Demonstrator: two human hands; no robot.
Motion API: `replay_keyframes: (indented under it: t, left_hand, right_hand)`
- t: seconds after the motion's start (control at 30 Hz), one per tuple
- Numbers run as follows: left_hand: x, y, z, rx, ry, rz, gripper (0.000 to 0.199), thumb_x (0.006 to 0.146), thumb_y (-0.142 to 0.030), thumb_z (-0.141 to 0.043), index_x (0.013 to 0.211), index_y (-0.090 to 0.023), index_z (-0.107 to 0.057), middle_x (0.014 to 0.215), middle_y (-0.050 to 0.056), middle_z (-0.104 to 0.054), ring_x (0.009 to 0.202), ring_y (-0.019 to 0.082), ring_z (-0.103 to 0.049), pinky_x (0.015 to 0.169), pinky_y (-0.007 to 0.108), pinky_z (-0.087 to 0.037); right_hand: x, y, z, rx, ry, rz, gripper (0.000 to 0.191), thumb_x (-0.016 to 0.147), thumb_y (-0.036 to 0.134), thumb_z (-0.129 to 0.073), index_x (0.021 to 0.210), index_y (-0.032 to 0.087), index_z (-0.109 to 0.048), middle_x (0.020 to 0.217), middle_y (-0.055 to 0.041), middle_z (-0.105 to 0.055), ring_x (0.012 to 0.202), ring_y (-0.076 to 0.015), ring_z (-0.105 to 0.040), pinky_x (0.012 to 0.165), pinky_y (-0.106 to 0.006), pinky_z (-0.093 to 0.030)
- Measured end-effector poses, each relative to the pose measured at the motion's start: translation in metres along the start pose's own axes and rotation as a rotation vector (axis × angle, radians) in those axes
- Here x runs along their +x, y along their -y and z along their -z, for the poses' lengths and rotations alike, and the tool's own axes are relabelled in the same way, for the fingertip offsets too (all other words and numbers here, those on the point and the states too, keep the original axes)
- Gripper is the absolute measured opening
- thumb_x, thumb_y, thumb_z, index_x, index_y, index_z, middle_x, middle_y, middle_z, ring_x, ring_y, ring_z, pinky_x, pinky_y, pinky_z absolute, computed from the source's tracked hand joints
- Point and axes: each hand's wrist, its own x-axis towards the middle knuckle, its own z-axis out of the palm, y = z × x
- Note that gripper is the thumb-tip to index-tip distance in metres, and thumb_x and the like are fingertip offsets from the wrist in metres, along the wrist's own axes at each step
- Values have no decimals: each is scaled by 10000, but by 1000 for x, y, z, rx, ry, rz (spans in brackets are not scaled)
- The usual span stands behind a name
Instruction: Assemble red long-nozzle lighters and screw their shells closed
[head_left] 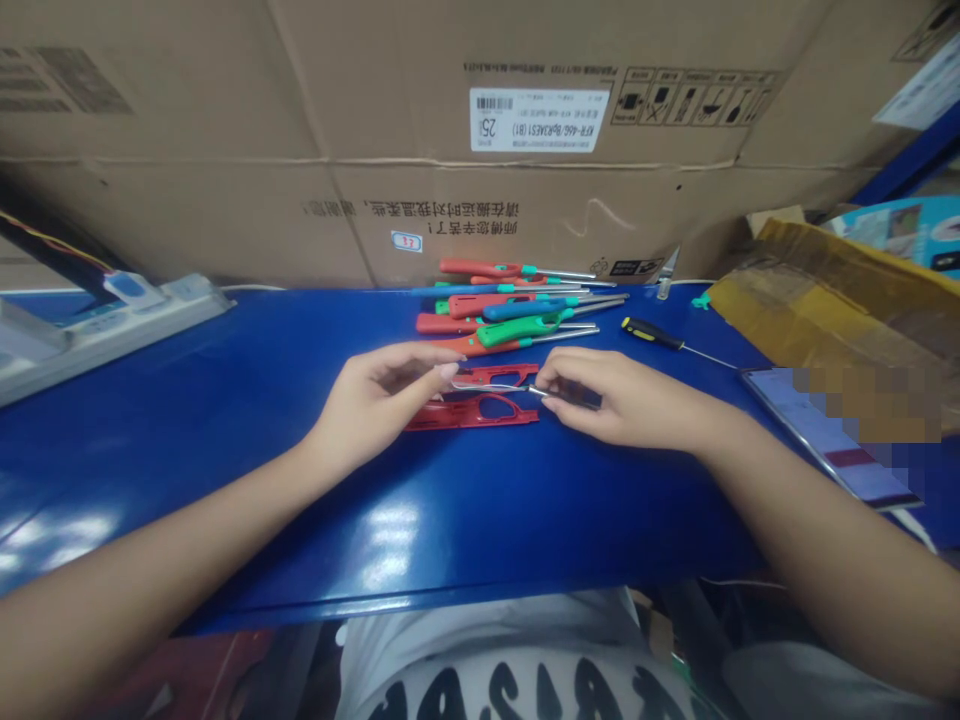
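Note:
My left hand [375,400] is closed, thumb and forefinger pinching near one end of a thin pale wire [491,387]. The wire runs right to a slim metal tube [537,391] with a dark part behind it, which my right hand [615,395] grips between thumb and fingers. Beneath the wire lie two red lighter shell halves with trigger-loop openings: the nearer half [461,414] lies flat on the table, and the farther half [517,372] is partly covered by my fingers. What else sits inside my left fingertips is hidden.
Behind my hands several long-nosed lighters [517,328] in red, green and blue lie heaped on the blue table [360,540]. A screwdriver [651,332], a phone [832,430] and a taped package [840,300] are on the right. A power strip [165,315] lies left; a cardboard wall [405,120] stands behind.

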Motion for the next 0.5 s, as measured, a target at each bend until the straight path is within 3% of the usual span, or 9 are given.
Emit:
replay_keyframes:
  t: [0.13, 0.3, 0.5]
  left_hand:
    - [0, -5, 0, 8, 5, -2, 363, 797, -517, -790, 910, -172, -795, 861, 52, -791, 748, 169, -717, 711, 259, -610]
    - [1, -4, 0, -4, 7, 45, 387, 787, -525, -799, 911, -159, -792, 818, 55, -787, 706, 162, -714, 665, 248, -615]
    - [2, -2, 1, -23, 19, 76, 380, 789, -524, -798, 907, -163, -793, 799, 58, -784, 679, 162, -712, 667, 259, -616]
  right_hand:
    - [1, 1, -2, 80, 12, 14, 140, 974, 224, -519, 1054, 193, -630, 962, -37, -688, 823, -149, -607, 752, -271, -460]
    - [0, 1, -3, 160, 14, 30, 342, 1005, 235, -479, 1342, 235, -534, 977, -30, -669, 784, -143, -600, 688, -253, -471]
    - [-2, 0, -1, 180, -1, 59, 253, 1016, 262, -476, 1255, 253, -558, 1079, -43, -677, 857, -157, -616, 747, -274, -482]
